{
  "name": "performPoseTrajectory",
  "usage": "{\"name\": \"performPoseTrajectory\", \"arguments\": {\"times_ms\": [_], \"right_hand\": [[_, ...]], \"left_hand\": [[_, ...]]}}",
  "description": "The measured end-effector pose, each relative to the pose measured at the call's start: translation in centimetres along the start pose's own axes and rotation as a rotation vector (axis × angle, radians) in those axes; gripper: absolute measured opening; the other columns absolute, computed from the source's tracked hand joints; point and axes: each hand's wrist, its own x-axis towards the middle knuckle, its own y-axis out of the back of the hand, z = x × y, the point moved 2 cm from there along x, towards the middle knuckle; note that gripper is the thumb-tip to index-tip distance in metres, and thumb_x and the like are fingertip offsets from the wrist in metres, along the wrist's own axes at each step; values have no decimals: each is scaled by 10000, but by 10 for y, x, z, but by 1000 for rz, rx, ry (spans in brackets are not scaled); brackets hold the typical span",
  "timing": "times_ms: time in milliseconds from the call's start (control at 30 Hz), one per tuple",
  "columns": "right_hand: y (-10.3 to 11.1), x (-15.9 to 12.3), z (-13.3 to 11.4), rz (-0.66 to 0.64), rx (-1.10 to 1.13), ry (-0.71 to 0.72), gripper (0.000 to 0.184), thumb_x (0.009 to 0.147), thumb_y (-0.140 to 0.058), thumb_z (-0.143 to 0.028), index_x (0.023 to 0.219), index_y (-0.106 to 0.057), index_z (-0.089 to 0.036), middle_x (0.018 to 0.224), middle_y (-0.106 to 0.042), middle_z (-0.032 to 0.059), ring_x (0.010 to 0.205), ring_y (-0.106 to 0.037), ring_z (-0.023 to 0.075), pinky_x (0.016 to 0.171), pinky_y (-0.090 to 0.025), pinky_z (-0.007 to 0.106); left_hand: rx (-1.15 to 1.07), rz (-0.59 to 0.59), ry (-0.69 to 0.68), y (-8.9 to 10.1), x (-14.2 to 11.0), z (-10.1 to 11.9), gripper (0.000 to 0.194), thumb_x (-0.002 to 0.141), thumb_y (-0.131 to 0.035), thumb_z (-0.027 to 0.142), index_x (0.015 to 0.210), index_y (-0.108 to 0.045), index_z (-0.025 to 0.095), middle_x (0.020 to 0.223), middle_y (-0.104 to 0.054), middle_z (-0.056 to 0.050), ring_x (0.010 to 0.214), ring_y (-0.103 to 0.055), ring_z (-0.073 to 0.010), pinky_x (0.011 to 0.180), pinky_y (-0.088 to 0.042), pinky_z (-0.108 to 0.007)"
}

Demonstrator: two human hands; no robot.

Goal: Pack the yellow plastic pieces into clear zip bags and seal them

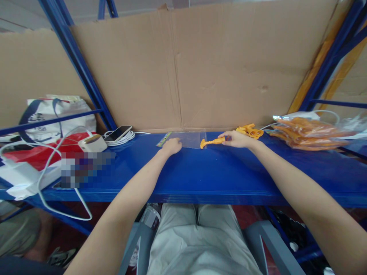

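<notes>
Pinched between the fingers of the right hand [233, 139], an orange piece [213, 141] points to 9 o'clock, its hooked head over the 3 o'clock edge of a clear bag [189, 140]; whether it lies on top or just inside, I cannot tell. At the bag's 8 o'clock sits the left hand [172, 146], fingers curled on the plastic (pinching or only pressing, the view does not show), near the printed strip [163, 139] at 9 o'clock. As I judge it, the hooked head could snag that thin edge and drag or crease the bag, above all if the left hand bears down too lightly on the smooth blue table [212, 179]. Held away from its head, the piece might also twist in the fingers if the head catches. A loose pile [250, 131] of orange parts lies close at the right hand's 2 o'clock, so a wrist swung outward could knock it; bagged parts [306, 133] lie farther off at 3 o'clock, and a phone [118, 133] beside a coiled cable [123, 142] well apart at 9.
</notes>
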Motion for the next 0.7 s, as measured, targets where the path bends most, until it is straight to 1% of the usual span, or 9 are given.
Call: {"name": "performPoseTrajectory", "arguments": {"times_ms": [67,167,233,300,400,467,567,700], "right_hand": [[-2,3,-1,6,9,23,360,780,-643,-152,1131,-718,-173,1062,-744,88,901,-695,214,828,-555,348],[-4,5,0,29,7,12,381,778,-638,-131,1151,-711,-158,1095,-735,107,938,-695,225,850,-559,364],[-4,5,1,48,3,-5,388,781,-636,-127,1161,-707,-160,1105,-733,110,946,-696,227,862,-560,371],[-4,4,3,70,7,-22,382,790,-635,-134,1163,-708,-173,1106,-734,104,946,-698,225,873,-560,374],[-3,2,5,91,15,-52,365,802,-647,-156,1162,-709,-175,1107,-733,105,948,-700,227,889,-556,379],[-4,3,6,88,19,-65,364,803,-655,-166,1163,-707,-165,1110,-732,112,946,-701,233,894,-555,386],[-6,4,9,90,33,-69,369,802,-658,-182,1168,-701,-153,1093,-736,116,918,-704,232,872,-562,388],[-10,5,12,84,54,-65,370,797,-661,-186,1164,-698,-155,1029,-749,101,855,-705,211,828,-572,359]], "left_hand": [[-32,-31,-69,-7,4,2,479,974,-318,276,1360,-568,142,1376,-610,-118,1305,-546,-223,1077,-418,-307],[-53,-51,-110,-14,9,4,486,988,-325,317,1390,-530,138,1425,-568,-113,1343,-508,-219,1095,-398,-307],[-72,-31,-123,-16,11,4,481,989,-336,317,1387,-531,132,1427,-565,-115,1345,-506,-219,1101,-392,-309],[-102,10,-168,-16,11,5,471,986,-348,296,1379,-537,118,1432,-560,-117,1346,-505,-214,1115,-380,-305],[-158,74,-314,-14,7,13,445,972,-381,254,1361,-553,126,1435,-561,-94,1351,-497,-197,1145,-349,-304],[-191,90,-408,-12,4,21,427,966,-397,240,1342,-570,132,1426,-572,-82,1350,-497,-186,1154,-338,-299],[-217,80,-471,-8,1,37,408,966,-409,232,1317,-588,129,1404,-592,-87,1323,-524,-182,1124,-367,-277],[-177,28,-467,-1,6,53,365,969,-403,252,1229,-644,164,1258,-687,-86,1161,-638,-193,979,-474,-275]]}}
